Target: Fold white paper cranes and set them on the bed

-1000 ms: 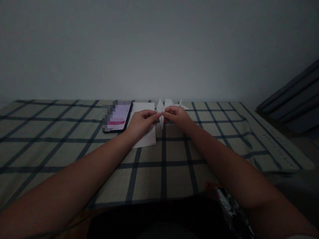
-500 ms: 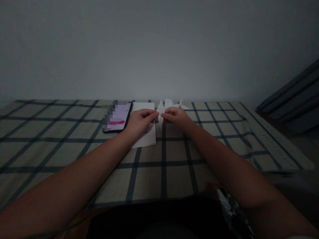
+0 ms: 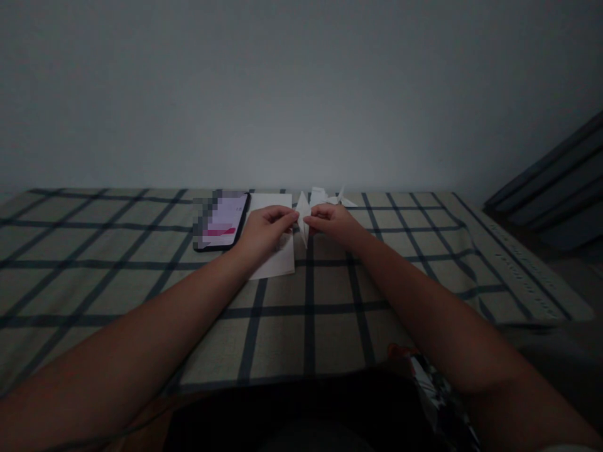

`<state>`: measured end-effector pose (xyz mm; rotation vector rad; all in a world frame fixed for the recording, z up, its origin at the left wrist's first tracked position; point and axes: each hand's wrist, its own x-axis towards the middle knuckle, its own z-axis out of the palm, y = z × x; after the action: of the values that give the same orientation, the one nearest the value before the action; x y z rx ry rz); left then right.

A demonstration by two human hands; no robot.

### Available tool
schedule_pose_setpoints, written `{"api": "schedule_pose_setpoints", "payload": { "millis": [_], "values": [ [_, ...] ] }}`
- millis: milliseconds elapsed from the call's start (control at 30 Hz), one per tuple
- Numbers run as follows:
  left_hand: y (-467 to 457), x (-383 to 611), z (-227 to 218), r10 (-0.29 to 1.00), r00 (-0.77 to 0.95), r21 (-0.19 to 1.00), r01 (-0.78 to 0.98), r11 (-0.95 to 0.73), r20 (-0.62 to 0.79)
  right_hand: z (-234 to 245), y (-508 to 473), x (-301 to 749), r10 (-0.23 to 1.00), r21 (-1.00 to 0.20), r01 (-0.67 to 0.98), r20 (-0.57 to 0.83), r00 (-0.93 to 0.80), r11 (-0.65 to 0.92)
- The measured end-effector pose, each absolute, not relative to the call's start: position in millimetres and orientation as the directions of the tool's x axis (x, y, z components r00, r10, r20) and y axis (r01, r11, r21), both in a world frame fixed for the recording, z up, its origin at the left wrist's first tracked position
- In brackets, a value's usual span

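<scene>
At the far middle of the cloth: left hand point(image 3: 266, 229) and right hand point(image 3: 332, 223) meet, fingertips facing each other, on a folded paper piece point(image 3: 303, 207).
Folded paper piece: white, narrow, pointed at top and bottom. It stands roughly upright between the two hands, with the upper point above the fingertips and the lower point below them. Whether the lower point touches the cloth cannot be told.
Left hand: thumb and forefinger are closed in a pinch on the left edge of the folded paper piece. The other fingers are curled under. The hand lies over the white sheet.
Right hand: thumb and forefinger are closed in a pinch on the right edge of the folded paper piece, close to the left fingertips. The other fingers are curled, with the knuckles turned up.
White sheet point(image 3: 277, 260): unfolded and flat on the cloth, partly covered by the left hand, just beside the phone on its right.
Phone point(image 3: 221, 221): dark frame, screen lit and facing up, screen content blurred. It lies flat to the left of the left hand, which does not touch it.
Paper figures point(image 3: 330, 196): small white folded shapes on the cloth just behind the right hand, close to the wall point(image 3: 301, 94). Their detail is too small to tell.
Checked cloth point(image 3: 306, 326): pale with dark grid lines. It covers the whole work surface under both bare forearms.
Wrapper point(image 3: 426, 376): crinkled printed packet at the bottom of the view, beside the right forearm. Its contents are hidden, and whether it is open or sealed cannot be told.
Striped fabric point(image 3: 551, 188): dark, at the right edge, well apart from the hands.
Lighting: dim, so fine folds are not readable.
</scene>
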<state>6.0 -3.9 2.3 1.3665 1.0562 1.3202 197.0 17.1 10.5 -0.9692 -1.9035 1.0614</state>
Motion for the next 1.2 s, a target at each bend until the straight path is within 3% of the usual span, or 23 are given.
{"api": "schedule_pose_setpoints", "payload": {
  "millis": [200,533,767,933,1200],
  "values": [
    [-3.0,7.2,-1.4,0.987,0.125,0.995,-0.039,-0.097,0.101,12.6,15.6,196.4,0.894,-0.917,0.186,0.270,-0.358,0.352],
    [-1.5,4.1,-2.6,0.976,0.164,0.979,0.117,-0.165,0.145,8.4,18.3,197.5,0.903,-0.944,0.134,0.236,-0.359,0.300],
    [-1.1,3.9,-4.1,0.977,0.157,0.979,0.126,-0.162,0.141,16.6,12.0,196.3,0.901,-0.900,0.258,0.250,-0.355,0.351],
    [-4.4,5.6,-1.6,0.974,0.222,0.993,0.094,-0.073,0.051,14.0,13.9,196.4,0.902,-0.897,0.240,0.289,-0.320,0.372],
    [-8.8,8.5,5.1,0.976,0.212,0.993,0.101,-0.063,0.041,12.5,12.8,195.3,0.910,-0.899,0.220,0.317,-0.266,0.378]
  ]
}}
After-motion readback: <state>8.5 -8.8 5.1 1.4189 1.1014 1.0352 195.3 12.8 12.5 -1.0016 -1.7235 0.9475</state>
